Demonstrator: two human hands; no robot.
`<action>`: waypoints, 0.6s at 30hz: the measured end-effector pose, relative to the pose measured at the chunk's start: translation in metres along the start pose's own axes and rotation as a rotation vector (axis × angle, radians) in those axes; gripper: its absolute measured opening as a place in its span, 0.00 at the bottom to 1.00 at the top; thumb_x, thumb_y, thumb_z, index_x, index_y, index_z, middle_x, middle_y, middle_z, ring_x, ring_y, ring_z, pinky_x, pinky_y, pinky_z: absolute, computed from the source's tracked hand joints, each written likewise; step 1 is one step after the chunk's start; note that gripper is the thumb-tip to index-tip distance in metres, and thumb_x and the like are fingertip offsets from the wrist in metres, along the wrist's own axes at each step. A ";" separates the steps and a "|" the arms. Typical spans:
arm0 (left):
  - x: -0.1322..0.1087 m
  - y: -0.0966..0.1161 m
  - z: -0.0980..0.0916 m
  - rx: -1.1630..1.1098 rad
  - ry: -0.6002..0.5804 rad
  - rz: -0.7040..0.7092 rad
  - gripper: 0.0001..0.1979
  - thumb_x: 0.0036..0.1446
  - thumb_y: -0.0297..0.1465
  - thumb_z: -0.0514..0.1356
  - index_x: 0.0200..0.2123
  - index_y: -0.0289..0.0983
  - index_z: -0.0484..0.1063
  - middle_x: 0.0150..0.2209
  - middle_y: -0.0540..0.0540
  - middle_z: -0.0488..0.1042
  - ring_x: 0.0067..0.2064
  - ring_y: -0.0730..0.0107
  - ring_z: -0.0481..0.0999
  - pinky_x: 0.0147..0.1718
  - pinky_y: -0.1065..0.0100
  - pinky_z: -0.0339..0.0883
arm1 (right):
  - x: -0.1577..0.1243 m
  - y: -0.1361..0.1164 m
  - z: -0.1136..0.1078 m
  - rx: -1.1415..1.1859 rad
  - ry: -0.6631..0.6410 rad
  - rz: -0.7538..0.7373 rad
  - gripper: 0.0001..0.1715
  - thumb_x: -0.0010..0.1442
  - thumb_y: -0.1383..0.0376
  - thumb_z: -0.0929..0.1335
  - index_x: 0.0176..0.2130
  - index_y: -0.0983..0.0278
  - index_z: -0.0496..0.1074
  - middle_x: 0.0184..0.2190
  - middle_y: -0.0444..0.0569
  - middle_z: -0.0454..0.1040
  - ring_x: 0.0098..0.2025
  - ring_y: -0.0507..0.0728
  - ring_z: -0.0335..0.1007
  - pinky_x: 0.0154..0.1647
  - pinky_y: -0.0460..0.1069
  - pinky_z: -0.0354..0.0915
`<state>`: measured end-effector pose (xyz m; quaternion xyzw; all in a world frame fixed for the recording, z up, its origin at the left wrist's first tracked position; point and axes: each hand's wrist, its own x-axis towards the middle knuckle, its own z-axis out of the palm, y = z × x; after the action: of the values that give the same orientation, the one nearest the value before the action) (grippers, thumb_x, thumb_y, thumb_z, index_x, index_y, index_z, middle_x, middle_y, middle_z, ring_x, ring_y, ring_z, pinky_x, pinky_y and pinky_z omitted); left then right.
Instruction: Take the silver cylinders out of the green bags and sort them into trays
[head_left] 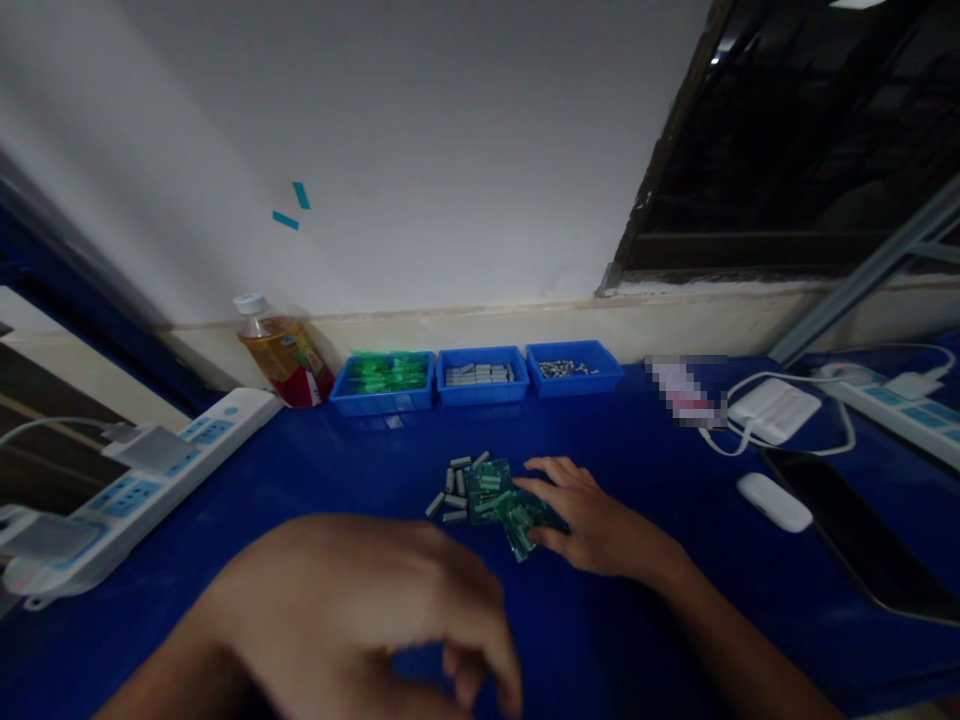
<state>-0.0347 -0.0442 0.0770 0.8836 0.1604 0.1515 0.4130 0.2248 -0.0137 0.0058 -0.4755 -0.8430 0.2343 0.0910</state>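
My left hand (375, 610) is large and blurred in the foreground, its fingers bent downward. The frame's lower edge cuts off the thumb side, and no object shows in this hand. Farther off, my right hand (577, 510) rests with fingers apart on several green see-through plastic packets (517, 522), touching them at thumb and fingertips. Pale strips or pieces show through the packets. Loose small grey cylinders (455, 502) lie just left of the packets on the blue tabletop (337, 470).
Along the wall stand blue trays of green pieces (381, 402), grey cylinders (484, 390) and small metal parts (574, 385). A drink bottle (281, 350) and power strip (150, 490) are left. Rightward lie a white case (774, 502), phone (862, 540) and cabled white charger (776, 408).
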 end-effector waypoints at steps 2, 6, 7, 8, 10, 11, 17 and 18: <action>0.029 -0.014 -0.022 0.059 -0.059 -0.116 0.09 0.59 0.35 0.57 0.41 0.43 0.75 0.34 0.49 0.77 0.33 0.69 0.75 0.33 0.70 0.67 | 0.003 -0.001 0.002 0.019 0.053 -0.015 0.24 0.58 0.62 0.67 0.53 0.63 0.65 0.53 0.56 0.63 0.55 0.64 0.55 0.53 0.60 0.56; 0.047 -0.055 -0.025 0.175 0.179 -0.292 0.11 0.62 0.34 0.53 0.38 0.37 0.73 0.33 0.47 0.73 0.33 0.70 0.71 0.33 0.70 0.63 | 0.009 -0.006 0.000 0.191 0.154 -0.002 0.06 0.56 0.69 0.66 0.37 0.64 0.66 0.35 0.46 0.68 0.39 0.56 0.62 0.42 0.52 0.60; 0.044 -0.063 -0.019 0.128 0.216 -0.332 0.12 0.63 0.35 0.52 0.38 0.36 0.72 0.31 0.48 0.72 0.31 0.72 0.70 0.31 0.71 0.62 | 0.010 -0.007 -0.002 0.268 0.173 0.020 0.04 0.56 0.70 0.66 0.33 0.63 0.64 0.31 0.44 0.67 0.34 0.53 0.62 0.37 0.49 0.60; 0.040 -0.070 -0.012 0.068 0.255 -0.366 0.13 0.63 0.37 0.51 0.37 0.35 0.71 0.29 0.49 0.71 0.29 0.73 0.68 0.29 0.72 0.60 | 0.011 -0.009 -0.003 0.347 0.201 0.038 0.05 0.56 0.70 0.66 0.31 0.63 0.63 0.27 0.41 0.65 0.30 0.51 0.61 0.32 0.47 0.59; 0.032 -0.077 0.002 -0.077 0.357 -0.427 0.16 0.63 0.40 0.50 0.35 0.34 0.70 0.27 0.50 0.69 0.28 0.74 0.66 0.27 0.73 0.59 | 0.010 -0.015 -0.003 0.462 0.318 0.034 0.09 0.57 0.69 0.66 0.28 0.63 0.60 0.23 0.39 0.61 0.25 0.49 0.57 0.26 0.45 0.56; 0.029 -0.078 0.009 -0.168 0.400 -0.459 0.19 0.63 0.43 0.50 0.35 0.34 0.70 0.26 0.50 0.69 0.27 0.74 0.66 0.26 0.73 0.59 | 0.010 -0.018 -0.002 0.477 0.409 -0.001 0.10 0.57 0.69 0.66 0.27 0.62 0.59 0.22 0.39 0.60 0.25 0.49 0.56 0.25 0.44 0.55; 0.031 -0.072 0.031 -0.683 0.502 -0.533 0.26 0.58 0.51 0.50 0.33 0.31 0.69 0.25 0.47 0.69 0.25 0.73 0.66 0.21 0.74 0.59 | 0.014 -0.041 0.017 0.111 0.546 -0.367 0.06 0.59 0.72 0.65 0.34 0.62 0.68 0.32 0.46 0.66 0.35 0.53 0.62 0.35 0.49 0.60; 0.032 -0.073 0.031 -0.686 0.525 -0.519 0.24 0.56 0.49 0.54 0.33 0.32 0.69 0.25 0.48 0.68 0.25 0.74 0.66 0.22 0.74 0.59 | 0.014 -0.044 0.017 0.056 0.490 -0.378 0.06 0.59 0.71 0.66 0.36 0.61 0.70 0.34 0.47 0.67 0.37 0.54 0.62 0.37 0.50 0.61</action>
<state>-0.0050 -0.0085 0.0054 0.5602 0.4143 0.3050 0.6493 0.1777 -0.0264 0.0117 -0.3500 -0.8628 0.1149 0.3463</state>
